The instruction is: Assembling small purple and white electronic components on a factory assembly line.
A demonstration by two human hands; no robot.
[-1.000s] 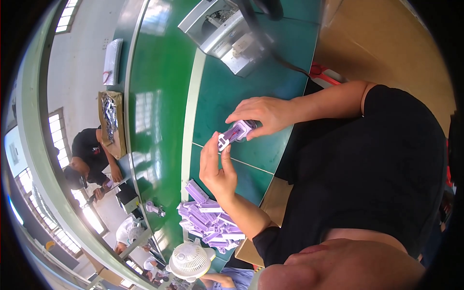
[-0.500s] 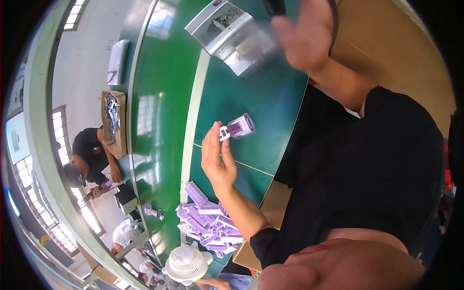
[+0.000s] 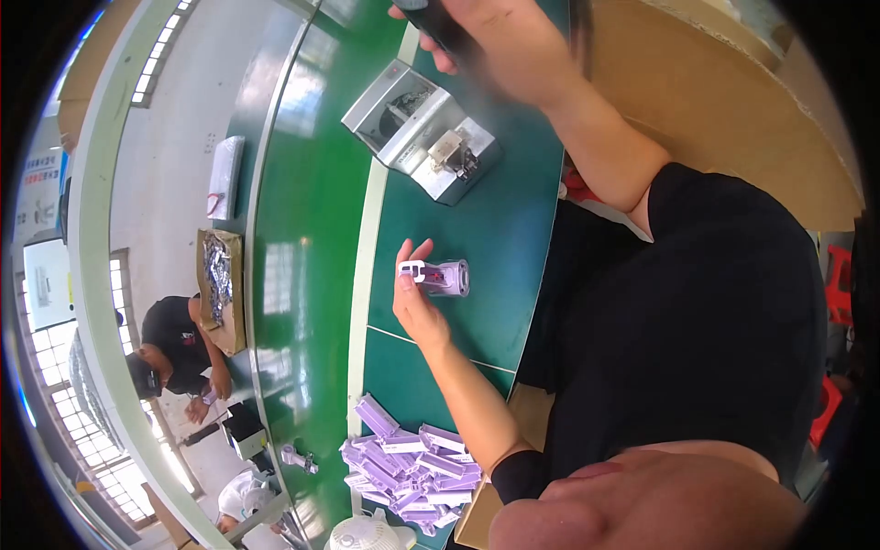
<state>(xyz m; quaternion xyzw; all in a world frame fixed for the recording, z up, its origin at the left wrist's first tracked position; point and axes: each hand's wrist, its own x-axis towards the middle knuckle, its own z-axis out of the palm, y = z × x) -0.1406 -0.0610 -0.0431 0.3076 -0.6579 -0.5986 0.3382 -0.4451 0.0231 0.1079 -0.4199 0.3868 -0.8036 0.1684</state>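
My left hand (image 3: 418, 302) is closed on a pale purple plastic housing (image 3: 449, 279), pinching its white end. The housing lies above the green table (image 3: 477, 339), its ringed end pointing away from my fingers, with small red and dark parts showing inside. At the top, my right hand (image 3: 513, 46) wraps round a black electric screwdriver (image 3: 431, 20), whose tip is out of view. Below that hand stands a grey metal screw feeder (image 3: 417, 133), with screws behind its clear window and a small pale block at its front.
Several purple housings (image 3: 412, 472) lie heaped at the lower middle, near a white fan (image 3: 367, 532). Across the green surface are a carton of metal parts (image 3: 218, 275), a white box (image 3: 223, 179) and a co-worker (image 3: 179, 344) handling a purple part. Brown cardboard (image 3: 697, 119) borders the upper right.
The view has shifted, so the table's things sit lower. My right hand has moved left and up past the screw feeder with the screwdriver. My left hand has turned the housing slightly.
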